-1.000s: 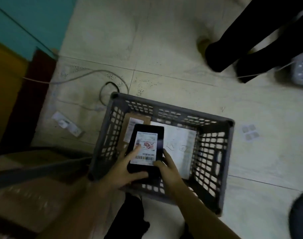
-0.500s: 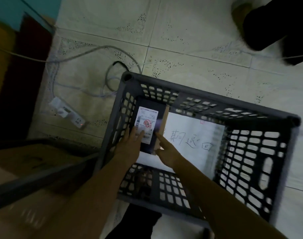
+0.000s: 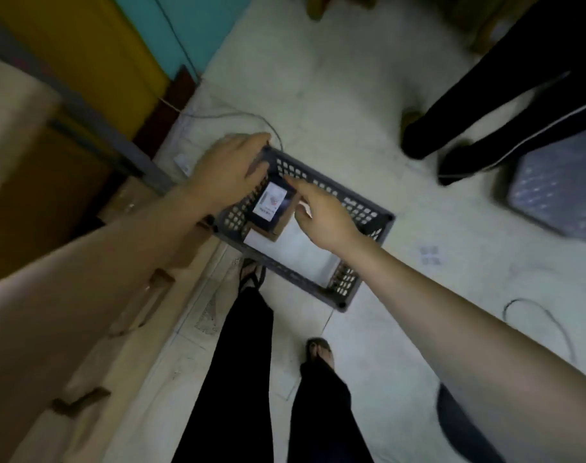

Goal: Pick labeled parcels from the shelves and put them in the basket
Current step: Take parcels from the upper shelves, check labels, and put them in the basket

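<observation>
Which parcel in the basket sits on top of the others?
The black parcel with the white label, in the basket corner near the left hand; it lies over the brown box and white parcel.

The basket [image 3: 321, 192] looks like matt grey plastic with perforated lattice walls. In it, the dark parcel [image 3: 268, 208] has a faintly glossy wrap and a white paper label [image 3: 271, 201], lying on plain brown cardboard [image 3: 282, 225] and a matt white paper sheet [image 3: 295, 252]. The floor [image 3: 368, 95] is pale, smooth tile.
</observation>
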Available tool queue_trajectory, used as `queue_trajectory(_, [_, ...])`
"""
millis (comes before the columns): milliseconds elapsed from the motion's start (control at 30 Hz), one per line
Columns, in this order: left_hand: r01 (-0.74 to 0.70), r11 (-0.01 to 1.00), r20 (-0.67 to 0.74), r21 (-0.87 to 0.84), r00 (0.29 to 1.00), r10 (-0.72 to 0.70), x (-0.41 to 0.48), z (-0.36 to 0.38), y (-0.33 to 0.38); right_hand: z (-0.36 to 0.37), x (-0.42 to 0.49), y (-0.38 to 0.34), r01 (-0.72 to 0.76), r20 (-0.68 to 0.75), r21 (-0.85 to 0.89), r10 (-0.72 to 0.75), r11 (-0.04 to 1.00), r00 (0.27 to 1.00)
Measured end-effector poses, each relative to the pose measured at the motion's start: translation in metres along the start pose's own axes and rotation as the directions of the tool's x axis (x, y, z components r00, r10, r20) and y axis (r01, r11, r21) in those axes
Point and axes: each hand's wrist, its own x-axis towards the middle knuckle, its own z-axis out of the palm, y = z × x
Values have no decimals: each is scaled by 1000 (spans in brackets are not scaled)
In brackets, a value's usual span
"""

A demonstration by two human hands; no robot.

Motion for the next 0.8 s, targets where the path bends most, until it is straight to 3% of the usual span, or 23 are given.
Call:
queue_trajectory(67, [-27,993,-116,114,992,41,-28,-69,45,-45,-34,-47,155,-63,-117,-163,981,985])
queue_trajectory(167, [20,957,-296,288,953,70,-64,-170,98,-108,-70,-126,360,-128,-282,-407,889,905])
queue_trajectory(333, [154,894,-501,421,861,88,-131,-323,161,-173,-116,-276,599,-98,-413,-687,686,720])
queue_trajectory(433, [256,852,-616,457,782,95,-190,-397,187,-180,-146,-358,718,-88,-462,-832,521,547])
queue_trajectory(600, [417,782,-803,463,571,171,-302,-476,202,-160,-195,-472,868,-180,-371,-943,329,280])
queue_trajectory(700, [502,746,-833,438,538,127,-372,-516,191,-138,-218,-541,928,-106,-316,-980,196,171])
queue_trajectory(800, [580,704,-844,410,535,50,-438,-551,173,-110,-230,-606,925,-30,-362,-993,117,113])
